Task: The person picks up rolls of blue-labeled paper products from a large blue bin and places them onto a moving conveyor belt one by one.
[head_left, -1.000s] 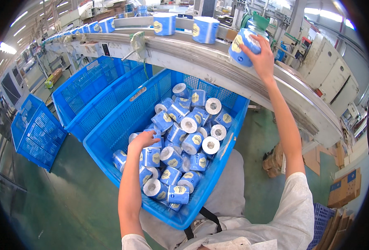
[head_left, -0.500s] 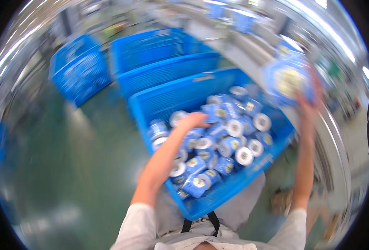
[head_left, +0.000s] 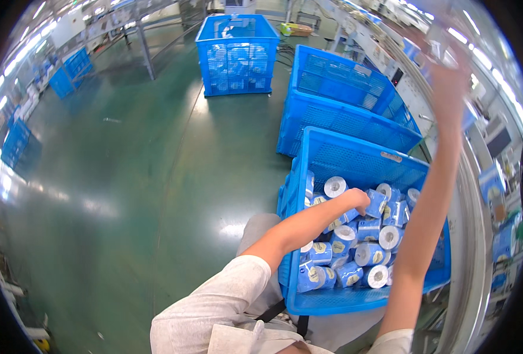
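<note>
My left hand (head_left: pixel 357 201) reaches into a blue plastic crate (head_left: pixel 361 304). Its fingers are curled against a paper roll in blue wrapping (head_left: pixel 376 203), and the fingertips are partly hidden. Around it lie several similar rolls with white ends and yellowish labels, tipped in different directions. My right arm stretches up and away to the far right, across the crate's right side. At its end, my right hand (head_left: pixel 450 62) is over the machine line, smeared by motion, so its fingers cannot be made out.
Two more blue crates (head_left: pixel 344 121) stand just beyond this one. Farther off, another blue crate (head_left: pixel 238 82) holds bluish packs on the green floor (head_left: pixel 125 194). A metal rail (head_left: pixel 476 253) runs along my right side. More blue crates (head_left: pixel 71 74) sit at the far left.
The view has turned left, shifting the crates rightward. My right hand has moved up and away; the blue pack seen in it earlier no longer shows clearly. My left hand stays among the rolls.
</note>
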The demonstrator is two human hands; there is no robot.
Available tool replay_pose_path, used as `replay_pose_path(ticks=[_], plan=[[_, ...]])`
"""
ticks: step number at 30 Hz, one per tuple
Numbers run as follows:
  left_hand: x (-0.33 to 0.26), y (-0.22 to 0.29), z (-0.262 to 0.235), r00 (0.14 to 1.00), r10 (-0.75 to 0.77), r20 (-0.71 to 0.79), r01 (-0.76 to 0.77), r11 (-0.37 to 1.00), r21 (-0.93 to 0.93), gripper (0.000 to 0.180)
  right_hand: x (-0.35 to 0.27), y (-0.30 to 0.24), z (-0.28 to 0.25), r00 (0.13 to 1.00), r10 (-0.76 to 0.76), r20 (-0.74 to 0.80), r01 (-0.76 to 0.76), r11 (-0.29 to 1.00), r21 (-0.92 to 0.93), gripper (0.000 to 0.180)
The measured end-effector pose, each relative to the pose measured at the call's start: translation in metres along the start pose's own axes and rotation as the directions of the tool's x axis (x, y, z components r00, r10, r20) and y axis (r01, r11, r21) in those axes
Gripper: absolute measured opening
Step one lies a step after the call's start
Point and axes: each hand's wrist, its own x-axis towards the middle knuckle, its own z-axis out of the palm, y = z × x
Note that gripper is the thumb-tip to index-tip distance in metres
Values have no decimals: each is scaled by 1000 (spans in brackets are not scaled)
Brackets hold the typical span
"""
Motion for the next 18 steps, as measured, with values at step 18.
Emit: replay_pose_path(ticks=[18], plan=[[-12,-9,-30,991,-129,-38,130,991,20,33,-447,84,-8,95,953,289,-514,296,-805,75]])
